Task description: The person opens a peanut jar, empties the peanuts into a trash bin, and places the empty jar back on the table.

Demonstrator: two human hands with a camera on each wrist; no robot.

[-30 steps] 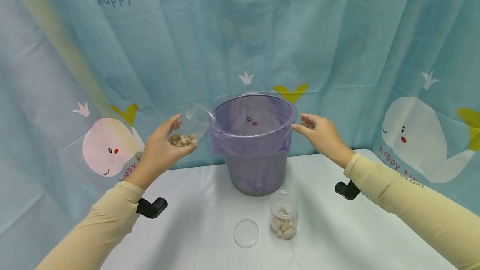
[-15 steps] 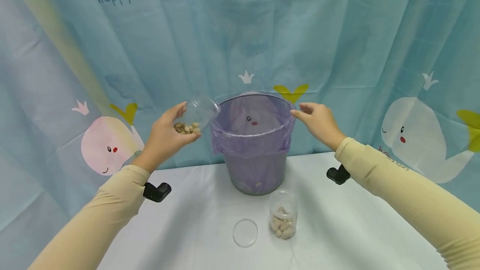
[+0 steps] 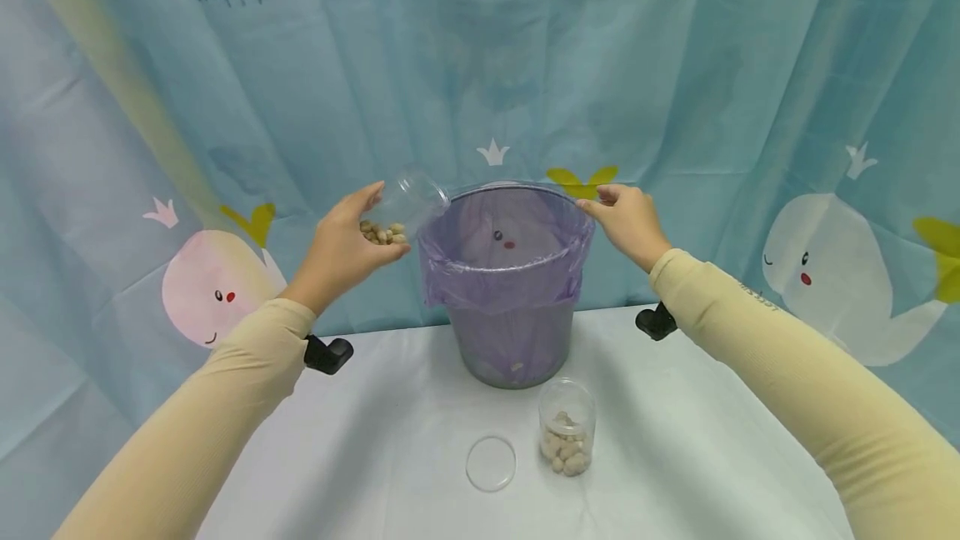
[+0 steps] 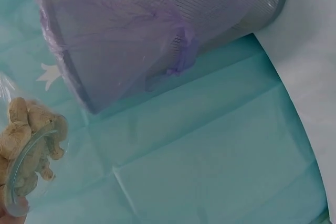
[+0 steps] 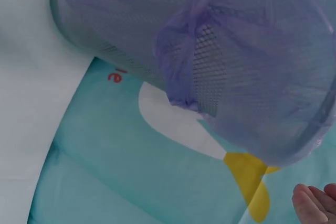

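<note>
My left hand (image 3: 348,242) grips a clear plastic jar (image 3: 423,197), tilted with its mouth toward the left rim of the purple-lined mesh bin (image 3: 513,340). Tan, lumpy pieces (image 3: 382,233) lie inside near its bottom; the left wrist view shows these lumps (image 4: 37,129) close up, through the jar wall. On the other side, my right hand (image 3: 628,223) is raised at the bin's right rim, fingers loosely bent and thumb toward the rim. In the right wrist view, fingertips (image 5: 310,203) show at the lower right corner, apart from the purple bag (image 5: 262,66), holding nothing visible.
A second clear jar (image 3: 567,432) with pale lumpy pieces stands on the white table (image 3: 405,473) in front of the bin. Beside it lies a clear round lid (image 3: 491,463). A blue printed curtain (image 3: 420,65) hangs behind.
Both hands have risen. The left hand has brought the jar up and right, closer to the bin's rim; the right hand has moved up and slightly left. Table items stay put.
</note>
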